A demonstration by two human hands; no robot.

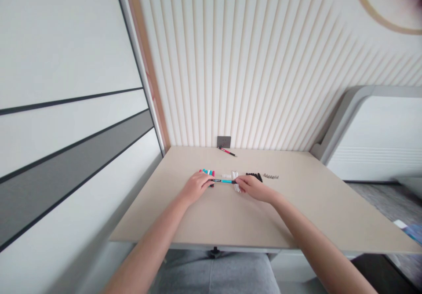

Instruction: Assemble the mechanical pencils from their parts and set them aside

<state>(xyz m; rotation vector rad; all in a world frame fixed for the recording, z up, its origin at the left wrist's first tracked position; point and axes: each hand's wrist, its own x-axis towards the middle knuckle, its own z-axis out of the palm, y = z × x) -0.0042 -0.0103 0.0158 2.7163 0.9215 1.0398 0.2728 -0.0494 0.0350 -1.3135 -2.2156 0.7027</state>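
Showing below the near edge of the surface (227, 223) is a lap (214, 274) in grey, with a small black knob (215, 252) at that edge. Further in, both hands pinch one blue-and-black pen (227, 181), which lies level between them, over the middle of the surface: the left hand (197, 185) grips one end, the right hand (252, 186) the other. The left hand partly hides a row of coloured pieces (205, 171), red, teal and white; the right hand partly covers the white sticks (235, 174) and stands before the black pieces (253, 175). Small clear pieces (226, 176) lie just beyond the pen, and springs (271, 176) to the right of the black pieces. Well beyond, a red pen (227, 151) lies slanted near the wall socket (224, 142). Behind rises a ribbed wall (237, 65), with a pale panel (66, 43) at left and a headboard (379, 127) at right.
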